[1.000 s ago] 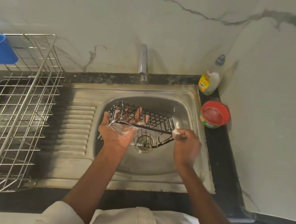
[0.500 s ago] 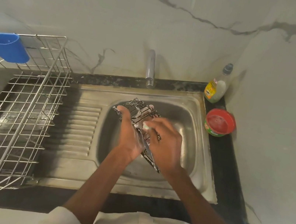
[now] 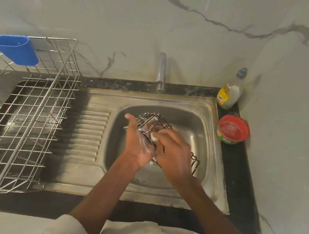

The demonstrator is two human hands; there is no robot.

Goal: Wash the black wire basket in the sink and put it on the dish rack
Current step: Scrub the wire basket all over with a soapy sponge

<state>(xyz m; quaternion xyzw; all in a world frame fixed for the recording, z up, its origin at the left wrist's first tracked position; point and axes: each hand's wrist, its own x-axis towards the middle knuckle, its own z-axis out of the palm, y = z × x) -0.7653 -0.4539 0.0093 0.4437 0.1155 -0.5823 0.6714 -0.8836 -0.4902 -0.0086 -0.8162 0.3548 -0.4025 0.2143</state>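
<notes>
The black wire basket (image 3: 156,118), streaked with white foam, stands tilted on end inside the steel sink (image 3: 201,112). My left hand (image 3: 137,143), soapy, grips the basket's left side, thumb up and fingers behind the wires. Crossing over the basket's middle, my right hand (image 3: 173,152) pinches a small white soapy pad (image 3: 153,137) against the wires. The basket's lower corner (image 3: 195,162) pokes out to the right of my right hand; both hands hide most of its middle. The silver wire dish rack (image 3: 28,117) stands to the left of the sink.
A blue plastic cup (image 3: 14,51) hangs on the rack's back left corner. The tap (image 3: 161,71) rises behind the bowl; no water is seen running. A dish-soap bottle (image 3: 230,91) and a red tub (image 3: 232,129) stand on the black counter at the right. The ribbed drainboard (image 3: 90,133) lies between bowl and rack.
The basket has been turned from lying crosswise to standing on end. My right hand moved from its right end across to its middle, and my left hand shifted up along its side.
</notes>
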